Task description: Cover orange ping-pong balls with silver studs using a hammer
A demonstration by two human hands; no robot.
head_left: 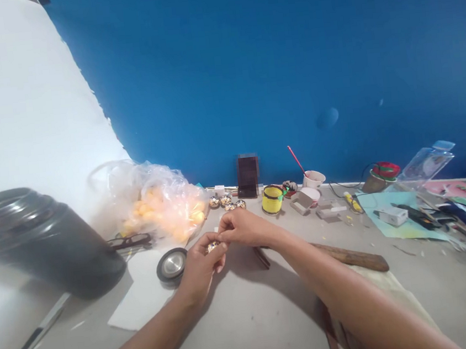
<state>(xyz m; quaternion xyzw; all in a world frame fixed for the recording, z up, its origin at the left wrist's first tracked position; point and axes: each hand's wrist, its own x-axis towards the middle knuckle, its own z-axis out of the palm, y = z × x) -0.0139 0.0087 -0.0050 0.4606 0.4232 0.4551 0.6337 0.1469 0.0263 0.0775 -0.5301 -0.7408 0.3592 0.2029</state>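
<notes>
My left hand (201, 268) is closed round a small patterned ball (212, 246), spotted in gold, white and dark colours. Close against it, my right hand (245, 229) has its thumb and fingertips pinched together at the ball's upper right side. Whatever is between those fingertips is too small or hidden to make out. Beyond my hands, several similar shiny patterned balls (226, 200) sit in a cluster on the table. A black round lid with a metal centre (173, 264) lies just left of my left hand, partly on a white paper (139, 295).
At left stand a large dark bottle (52, 243) and a clear plastic bag (163, 187) of orange-yellow things. A phone (248, 177) leans at the back wall, near a yellow cup (272, 200) and a white cup (314, 179). A wooden-handled tool (354, 256) lies beyond my right forearm.
</notes>
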